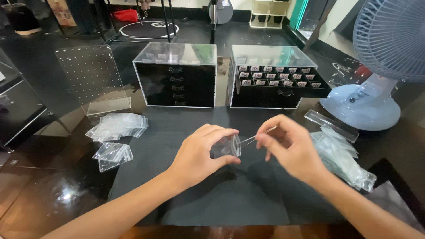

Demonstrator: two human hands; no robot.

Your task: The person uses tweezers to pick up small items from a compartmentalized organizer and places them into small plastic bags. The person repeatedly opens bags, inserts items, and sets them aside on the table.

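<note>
A dark mat (199, 194) covers your glossy black table (44, 194). Above the mat, your left hand (199, 155) pinches a small clear zip bag (226, 146); your right hand (290, 148) closes on a thin clear strip (259, 135) at its mouth. Beyond the mat stand two drawer cases (177, 82), a fan (376, 66) to their right, and bag piles (117, 126) to their left.

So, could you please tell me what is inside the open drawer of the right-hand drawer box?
The open drawer holds rows of small compartments, each with a small tag. The tags hide whatever lies beneath, and the closed drawer below shows nothing.
</note>
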